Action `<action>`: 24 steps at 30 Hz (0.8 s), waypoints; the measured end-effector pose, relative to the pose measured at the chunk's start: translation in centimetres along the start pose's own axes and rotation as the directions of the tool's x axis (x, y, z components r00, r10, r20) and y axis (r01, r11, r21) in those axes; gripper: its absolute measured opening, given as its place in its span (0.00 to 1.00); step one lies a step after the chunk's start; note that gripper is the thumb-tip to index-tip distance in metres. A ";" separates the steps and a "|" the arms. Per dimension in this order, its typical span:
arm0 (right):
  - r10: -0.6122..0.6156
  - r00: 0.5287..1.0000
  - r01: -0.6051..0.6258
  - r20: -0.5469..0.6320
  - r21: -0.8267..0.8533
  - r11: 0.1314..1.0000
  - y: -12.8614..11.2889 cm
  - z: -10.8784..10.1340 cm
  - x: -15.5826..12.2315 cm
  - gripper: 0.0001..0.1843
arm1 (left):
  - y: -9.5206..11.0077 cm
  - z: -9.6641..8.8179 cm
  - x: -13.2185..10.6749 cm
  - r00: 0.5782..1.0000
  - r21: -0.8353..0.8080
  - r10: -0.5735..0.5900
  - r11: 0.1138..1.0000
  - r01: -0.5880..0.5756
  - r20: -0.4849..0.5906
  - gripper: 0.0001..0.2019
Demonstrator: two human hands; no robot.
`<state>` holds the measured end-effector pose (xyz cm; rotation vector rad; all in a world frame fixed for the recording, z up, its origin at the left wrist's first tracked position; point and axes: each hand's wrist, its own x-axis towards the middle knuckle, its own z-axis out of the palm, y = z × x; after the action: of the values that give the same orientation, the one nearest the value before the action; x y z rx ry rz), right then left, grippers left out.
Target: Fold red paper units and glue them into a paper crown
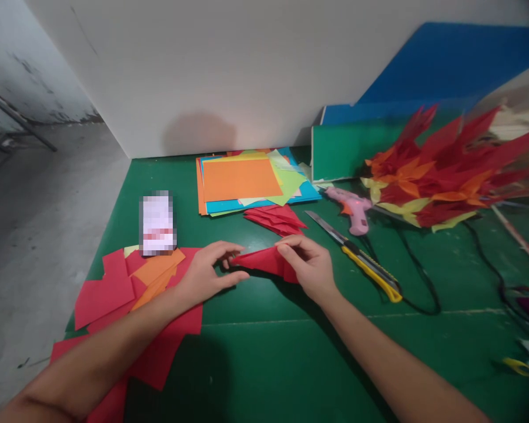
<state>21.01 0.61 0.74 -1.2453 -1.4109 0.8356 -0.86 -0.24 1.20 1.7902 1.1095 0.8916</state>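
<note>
A folded piece of red paper [264,261], narrowing to a point on its left, is held just above the green table. My right hand [311,267] pinches its wider end between thumb and fingers. At the pointed end is my left hand [216,270], its thumb and fingers apart around the tip; whether a fingertip touches the paper is hard to see. Behind the hands lies a small pile of folded red paper pieces [277,219]. Cut red sheets [106,299] and orange scraps [156,276] spread beneath and beside my left forearm.
Colored sheets [242,179] are stacked at the back. A pink glue gun [355,208] and a yellow utility knife [365,264] lie to the right, near a black cord [427,288]. A red-orange paper flame shape [449,170] stands farther right. A blurred phone [158,223] is at left.
</note>
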 end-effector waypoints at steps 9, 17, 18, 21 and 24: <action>-0.005 0.999 0.005 0.048 -0.001 1.000 -0.5 0.4 -0.1 0.05 | 0.6 0.2 0.1 0.975 -0.058 -0.224 0.973 0.223 -0.011 0.08; 0.006 0.993 -0.009 0.119 0.021 1.000 -0.5 0.7 0.0 0.06 | 0.7 0.3 -0.2 0.982 0.066 -0.162 0.986 0.156 0.094 0.07; -0.006 0.989 0.001 0.147 0.030 1.000 -0.7 0.7 -0.1 0.05 | 0.7 0.3 -0.2 0.989 0.134 -0.106 0.987 0.092 0.102 0.07; -0.042 0.975 0.034 0.219 0.041 0.999 -1.2 1.1 -0.5 0.04 | 0.7 0.6 -0.5 0.986 0.225 0.021 0.973 -0.059 0.166 0.07; -0.051 0.971 0.042 0.234 0.047 0.998 -1.5 1.3 -0.9 0.05 | 0.8 0.9 -0.6 0.978 0.180 0.017 0.982 -0.055 0.207 0.07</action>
<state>19.31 -0.39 1.68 -1.1043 -1.5968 1.0009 -0.07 -1.29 1.51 2.0096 1.0570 0.6243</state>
